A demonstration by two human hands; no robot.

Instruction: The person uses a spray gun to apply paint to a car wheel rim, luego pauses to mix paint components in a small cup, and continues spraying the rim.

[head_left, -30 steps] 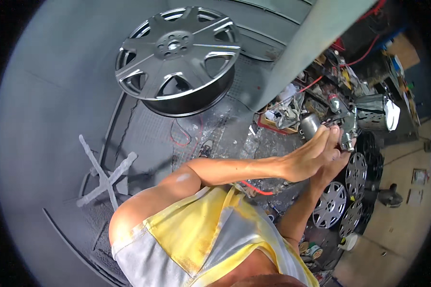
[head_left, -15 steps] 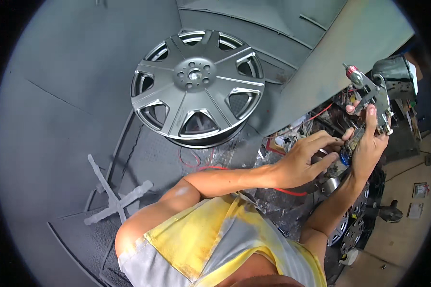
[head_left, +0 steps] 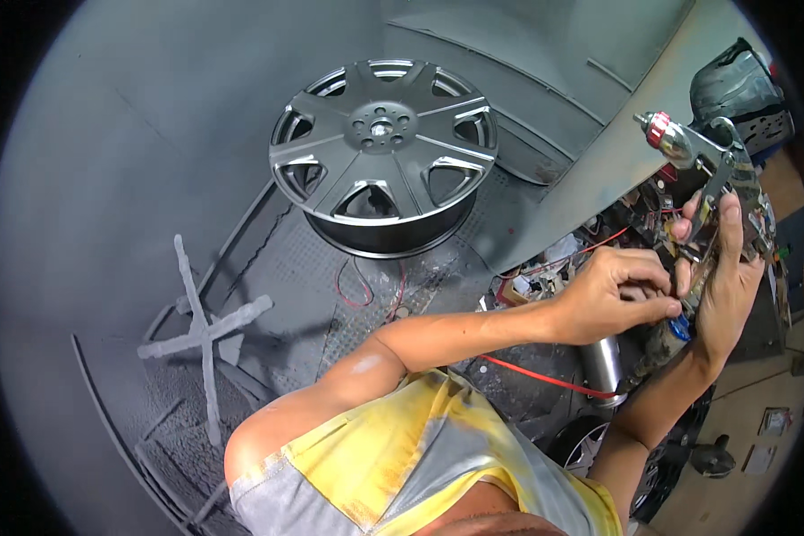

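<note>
Right hand wrapped around the handle of a metal spray gun, grip closed on it, nozzle with its red ring pointing up toward 11 o'clock. Left hand reaching across, fingertips pinched narrowly at the base of the handle, on what looks like a small blue fitting; cannot tell exactly what sits between them. Gun held at 3 o'clock, well apart from the grey alloy wheel lying flat on the booth floor at 12 o'clock. Probably adjusting or connecting at the gun's base. Best done by keeping the right wrist steady, turning with fingertips only, nozzle kept away from the wheel. Red hose below the forearms, cluttered counter behind.
</note>
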